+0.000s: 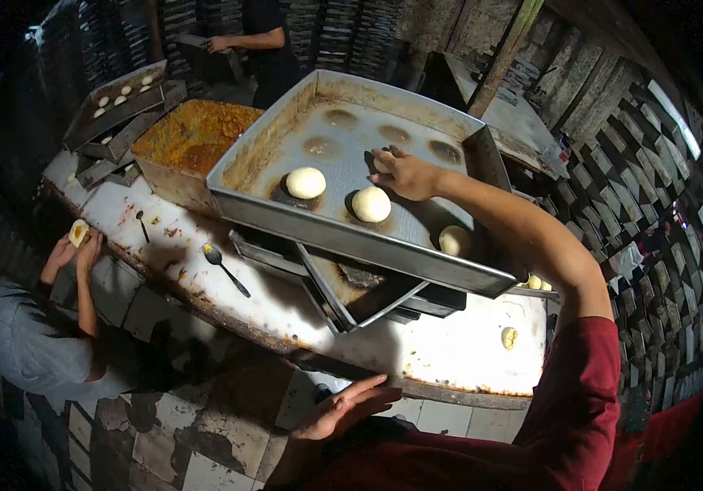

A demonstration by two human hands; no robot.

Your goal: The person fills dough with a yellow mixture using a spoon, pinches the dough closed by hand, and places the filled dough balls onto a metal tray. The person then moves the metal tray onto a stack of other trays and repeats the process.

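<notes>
Dough balls sit on a greased metal baking tray (286, 135) propped at a tilt on stacked empty trays (368, 295), far side of a flour-dusted counter (449, 348). The right hand (404, 173) reaches over the tray, fingertips pinching a dough piece (381, 164) against its oily floor, just beyond two round dough balls (305, 182) (371, 204); a third (455, 240) lies near the tray's right wall. The left hand (343, 407) hovers at the counter's near edge, fingers spread, holding nothing. Left of the tray stands a pan of orange filling (192, 135). A spoon (224, 268) lies on the counter. At far left, a co-worker's hands (73, 250) cup a filled dough piece (79, 232).
</notes>
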